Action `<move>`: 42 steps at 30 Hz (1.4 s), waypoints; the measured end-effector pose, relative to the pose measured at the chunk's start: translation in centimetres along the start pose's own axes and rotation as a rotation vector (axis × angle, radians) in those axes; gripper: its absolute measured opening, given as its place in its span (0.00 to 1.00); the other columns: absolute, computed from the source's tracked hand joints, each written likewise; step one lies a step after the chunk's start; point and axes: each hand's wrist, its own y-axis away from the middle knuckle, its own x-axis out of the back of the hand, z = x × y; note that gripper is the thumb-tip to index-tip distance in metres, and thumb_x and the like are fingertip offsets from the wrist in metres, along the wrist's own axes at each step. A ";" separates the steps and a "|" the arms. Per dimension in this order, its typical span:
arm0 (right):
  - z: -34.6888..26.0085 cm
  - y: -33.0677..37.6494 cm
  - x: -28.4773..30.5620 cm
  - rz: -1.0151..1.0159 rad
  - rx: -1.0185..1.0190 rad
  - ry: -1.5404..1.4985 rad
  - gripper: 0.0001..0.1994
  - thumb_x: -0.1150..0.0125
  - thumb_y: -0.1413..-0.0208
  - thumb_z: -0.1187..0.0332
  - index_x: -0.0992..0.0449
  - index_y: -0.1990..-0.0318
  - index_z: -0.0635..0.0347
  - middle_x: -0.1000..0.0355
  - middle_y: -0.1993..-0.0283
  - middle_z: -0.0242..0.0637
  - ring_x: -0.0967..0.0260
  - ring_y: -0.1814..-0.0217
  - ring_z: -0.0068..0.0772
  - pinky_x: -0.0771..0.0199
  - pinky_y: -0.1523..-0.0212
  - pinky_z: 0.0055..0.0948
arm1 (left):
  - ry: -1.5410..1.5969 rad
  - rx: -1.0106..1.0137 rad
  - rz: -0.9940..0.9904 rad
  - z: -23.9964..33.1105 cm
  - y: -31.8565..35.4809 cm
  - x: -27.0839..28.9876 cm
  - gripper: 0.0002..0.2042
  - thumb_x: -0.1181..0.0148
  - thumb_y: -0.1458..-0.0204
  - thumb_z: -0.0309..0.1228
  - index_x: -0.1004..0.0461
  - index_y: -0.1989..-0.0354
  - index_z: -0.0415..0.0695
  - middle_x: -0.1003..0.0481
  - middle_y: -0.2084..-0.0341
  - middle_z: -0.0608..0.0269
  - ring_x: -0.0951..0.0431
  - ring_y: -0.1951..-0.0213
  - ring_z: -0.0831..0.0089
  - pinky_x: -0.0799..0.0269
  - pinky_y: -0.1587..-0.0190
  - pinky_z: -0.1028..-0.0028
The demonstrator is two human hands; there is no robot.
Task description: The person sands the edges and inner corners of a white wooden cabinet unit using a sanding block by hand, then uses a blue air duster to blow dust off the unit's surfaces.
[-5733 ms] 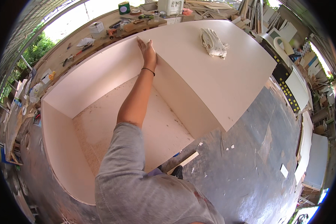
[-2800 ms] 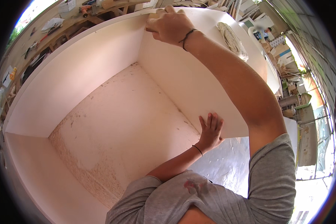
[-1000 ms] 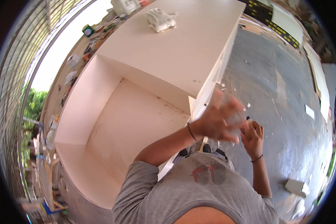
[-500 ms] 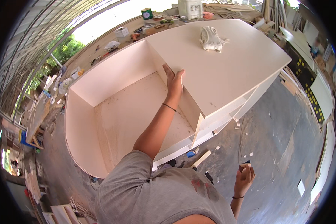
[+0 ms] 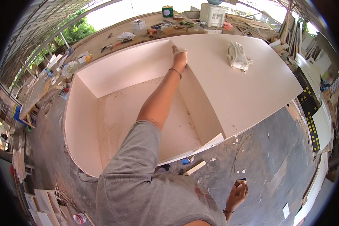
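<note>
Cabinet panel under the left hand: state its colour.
Pale cream-white, plain and unpatterned; the cabinet panel under the left hand shows best in the head view.

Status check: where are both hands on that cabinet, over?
Left hand pressed on the far top edge of the large cream open-fronted wooden cabinet. Right hand low by the floor, holding a small brown block. Crumpled white cloth lies on the cabinet top.

The big box [image 5: 229,86] is smooth, matt, pale wood board (its inside floor looks dusty and scuffed), a crumpled cloth rag [image 5: 238,56] lies on top, and the gray floor [image 5: 263,162] looks rough like concrete.
</note>
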 end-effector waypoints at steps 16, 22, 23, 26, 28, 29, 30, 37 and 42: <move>-1.8 -1.1 -2.3 -0.074 0.096 -0.148 0.24 0.33 0.55 0.68 0.28 0.48 0.59 0.33 0.47 0.50 0.37 0.46 0.54 0.36 0.47 0.47 | 0.104 -0.204 -0.020 5.4 20.3 -2.1 0.32 0.61 0.38 0.35 0.66 0.33 0.31 0.69 0.31 0.43 0.71 0.30 0.53 0.71 0.30 0.62; -0.2 -1.1 -2.1 -0.076 0.115 -0.155 0.23 0.33 0.55 0.67 0.28 0.48 0.59 0.33 0.47 0.50 0.37 0.46 0.54 0.37 0.47 0.47 | -0.182 -0.632 -0.236 10.1 33.5 -2.9 0.27 0.56 0.40 0.35 0.49 0.34 0.41 0.63 0.32 0.42 0.72 0.31 0.41 0.77 0.35 0.43; 0.0 -1.1 -2.0 -0.079 0.117 -0.159 0.23 0.33 0.54 0.67 0.28 0.48 0.59 0.33 0.47 0.50 0.37 0.46 0.54 0.37 0.47 0.47 | -0.226 -0.749 -0.382 10.9 35.7 -2.3 0.25 0.55 0.40 0.38 0.43 0.36 0.41 0.49 0.34 0.47 0.64 0.30 0.47 0.81 0.34 0.48; 0.4 -1.3 -1.8 -0.048 0.127 -0.195 0.23 0.34 0.53 0.67 0.28 0.48 0.60 0.34 0.46 0.51 0.38 0.44 0.54 0.37 0.46 0.46 | -0.106 -1.162 -0.740 11.7 35.7 0.5 0.23 0.49 0.46 0.42 0.32 0.43 0.50 0.32 0.42 0.59 0.38 0.37 0.62 0.74 0.32 0.51; 0.8 -1.0 -1.2 -0.045 0.074 -0.201 0.22 0.34 0.53 0.67 0.28 0.48 0.60 0.34 0.46 0.51 0.38 0.44 0.54 0.37 0.46 0.45 | -0.198 -1.035 -0.621 12.2 31.7 1.9 0.20 0.47 0.47 0.40 0.30 0.45 0.51 0.33 0.42 0.59 0.38 0.37 0.63 0.68 0.32 0.52; 1.1 -0.7 -1.2 -0.045 0.050 -0.214 0.22 0.34 0.53 0.66 0.28 0.48 0.61 0.34 0.46 0.52 0.38 0.43 0.54 0.37 0.45 0.45 | -0.328 -0.933 -0.539 12.5 28.9 2.0 0.20 0.47 0.46 0.41 0.30 0.45 0.49 0.33 0.43 0.56 0.38 0.37 0.61 0.64 0.33 0.53; 2.3 -0.5 -1.1 -0.036 0.027 -0.225 0.23 0.34 0.52 0.66 0.28 0.48 0.63 0.34 0.46 0.52 0.37 0.44 0.54 0.37 0.45 0.44 | -0.397 -0.778 -0.446 13.3 26.5 1.7 0.22 0.49 0.45 0.43 0.31 0.45 0.44 0.33 0.43 0.55 0.39 0.37 0.59 0.61 0.33 0.54; 4.5 0.4 -0.7 -0.099 -0.007 -0.246 0.24 0.37 0.48 0.61 0.30 0.47 0.66 0.32 0.46 0.52 0.35 0.44 0.53 0.37 0.44 0.44 | -0.664 -0.880 -0.647 12.5 29.1 2.3 0.26 0.51 0.44 0.49 0.32 0.44 0.42 0.34 0.42 0.58 0.39 0.37 0.63 0.60 0.33 0.49; 4.2 -1.3 -1.7 -0.357 -0.035 -0.454 0.25 0.36 0.47 0.59 0.31 0.46 0.68 0.32 0.48 0.49 0.33 0.47 0.46 0.34 0.49 0.37 | -0.302 -0.930 -0.708 12.6 38.2 3.5 0.15 0.39 0.49 0.39 0.25 0.58 0.43 0.24 0.57 0.64 0.28 0.47 0.65 0.54 0.35 0.51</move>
